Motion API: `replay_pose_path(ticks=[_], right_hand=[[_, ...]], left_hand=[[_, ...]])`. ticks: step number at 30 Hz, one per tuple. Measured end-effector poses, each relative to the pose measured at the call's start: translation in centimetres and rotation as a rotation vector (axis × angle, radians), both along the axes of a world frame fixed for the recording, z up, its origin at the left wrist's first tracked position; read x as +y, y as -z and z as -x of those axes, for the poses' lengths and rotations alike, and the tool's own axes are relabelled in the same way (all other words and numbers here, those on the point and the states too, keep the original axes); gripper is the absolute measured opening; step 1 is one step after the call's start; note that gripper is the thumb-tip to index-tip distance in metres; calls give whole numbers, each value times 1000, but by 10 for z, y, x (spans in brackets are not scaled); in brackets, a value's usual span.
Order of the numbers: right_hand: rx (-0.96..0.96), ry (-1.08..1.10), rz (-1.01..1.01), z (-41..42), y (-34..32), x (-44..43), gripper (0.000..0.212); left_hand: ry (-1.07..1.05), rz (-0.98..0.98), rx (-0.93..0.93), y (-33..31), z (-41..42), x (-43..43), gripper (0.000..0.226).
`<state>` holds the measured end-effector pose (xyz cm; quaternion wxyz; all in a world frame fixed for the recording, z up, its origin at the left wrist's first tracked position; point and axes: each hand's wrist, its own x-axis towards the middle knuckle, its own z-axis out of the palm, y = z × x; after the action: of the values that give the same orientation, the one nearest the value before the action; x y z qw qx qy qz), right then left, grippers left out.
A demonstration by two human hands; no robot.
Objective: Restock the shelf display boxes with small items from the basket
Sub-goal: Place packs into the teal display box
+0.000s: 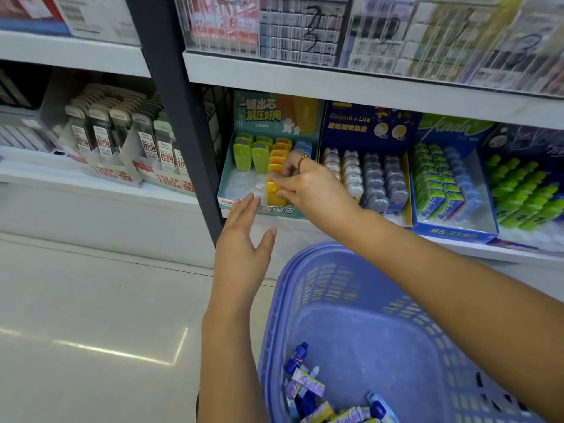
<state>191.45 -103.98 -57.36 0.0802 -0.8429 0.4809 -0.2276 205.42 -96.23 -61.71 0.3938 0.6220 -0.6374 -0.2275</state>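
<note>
A teal display box (228, 181) stands on the lower shelf with green, orange, yellow and blue erasers in rows. My right hand (308, 184) reaches into it and pinches the front yellow eraser (274, 194) at its top with thumb and fingers. My left hand (244, 242) hovers open just in front of the box's front edge, fingers straight, holding nothing. The purple basket (320, 288) sits below my arms, with several small purple, blue and yellow items (308, 389) in its near corner.
To the right stand a dark blue display box (366, 123) of white and grey erasers and blue boxes (457, 230) of green ones. A dark shelf post (183, 117) rises left of the teal box. Lead refill packs (122, 138) fill the left bay. Pale floor (91, 331) lies below.
</note>
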Motion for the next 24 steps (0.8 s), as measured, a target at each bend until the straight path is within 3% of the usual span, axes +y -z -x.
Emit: replay_pose_path(ticks=[5, 8, 12, 14, 17, 21, 24], right_hand=[[-1, 35, -21, -4, 0, 5, 18], [171, 35, 14, -2, 2, 7, 31], [164, 60, -70, 2, 1, 9, 38], [155, 49, -110, 5, -5, 14, 42], [84, 3, -14, 19, -20, 38, 49], [-106, -88, 144, 48, -22, 93, 30], [-49, -11, -158, 80, 19, 126, 17]], left_hand=[[21, -32, -12, -4, 1, 1, 59], [21, -60, -19, -7, 3, 3, 62], [4, -73, -8, -16, 7, 14, 61], [-18, -46, 1, -22, 9, 23, 56], [-41, -37, 82, -35, 14, 34, 38], [66, -108, 12, -40, 35, 42, 9], [223, -379, -151, -16, 62, 45, 12]])
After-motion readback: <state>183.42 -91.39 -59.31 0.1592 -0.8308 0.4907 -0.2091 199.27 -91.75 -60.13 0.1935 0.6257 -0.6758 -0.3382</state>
